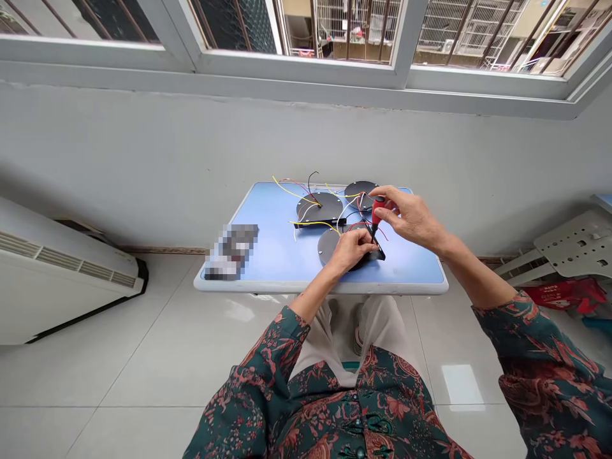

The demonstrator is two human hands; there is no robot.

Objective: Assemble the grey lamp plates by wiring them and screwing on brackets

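Note:
My right hand (410, 217) grips a red-handled screwdriver (377, 214), its shaft pointing down onto the nearest black round plate (329, 245). My left hand (351, 248) rests on that same plate with its fingers pinched close to the screwdriver's tip; what they pinch is too small to make out. Two more black round plates, one in the middle (320, 207) and one at the back (359, 189), lie on the small blue table (272, 252). Yellow, red, white and black wires (306, 223) trail from the plates.
A blurred-out flat object (231, 251) lies at the table's left front. A white heater unit (62, 271) stands on the tiled floor at left. At right there is a white perforated stool (568, 245) and a red bag (567, 294). The wall and a window are behind.

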